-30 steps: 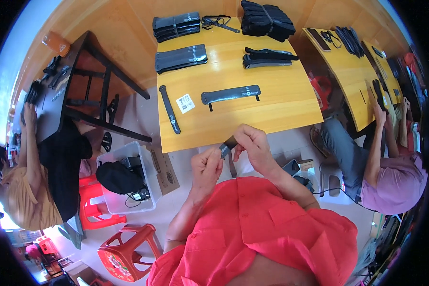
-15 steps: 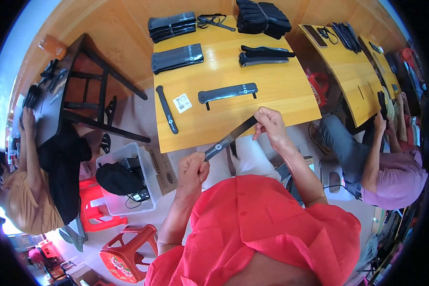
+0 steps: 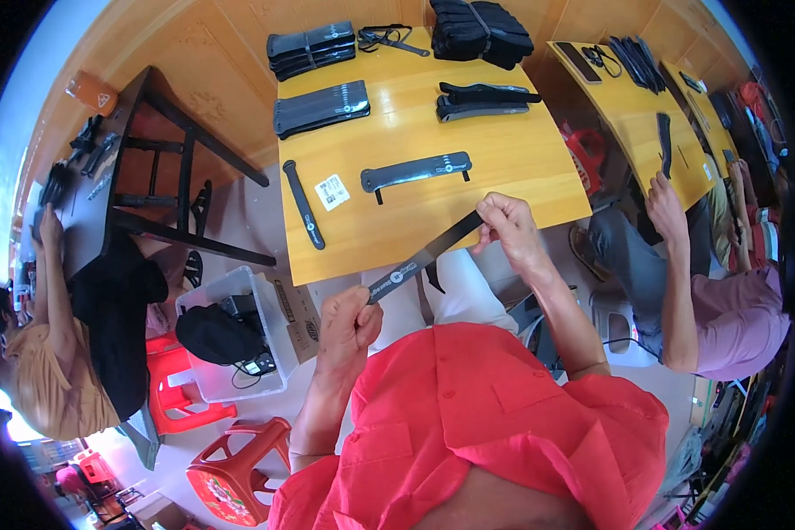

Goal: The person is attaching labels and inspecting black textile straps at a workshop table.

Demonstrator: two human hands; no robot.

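Note:
A flat black strap (image 3: 420, 262) with white print is stretched between my two hands, slanting up to the right in front of the table's near edge. My left hand (image 3: 346, 325) is closed round its lower end. At the upper end, my right hand (image 3: 509, 231) pinches the strap between thumb and fingers. Beyond it on the yellow table (image 3: 495, 190) lies a flat stack of black straps (image 3: 415, 171) with two narrow black pieces poking out below. A single black strap (image 3: 304, 205) lies to the left, beside a small white printed label (image 3: 332, 193).
Further back are a stack of straps (image 3: 322, 109), a tied bundle (image 3: 310, 50), a large black bundle (image 3: 480, 35) and a smaller pile (image 3: 484, 102). A co-worker's hand (image 3: 667, 208) holds a strap at the right table. A plastic bin (image 3: 283, 353) and red stool (image 3: 238, 468) stand left.
My left hand has shifted slightly left and down with its end of the strap, and more of the strap shows. The right-hand co-worker has reached out over their table with a black strap.

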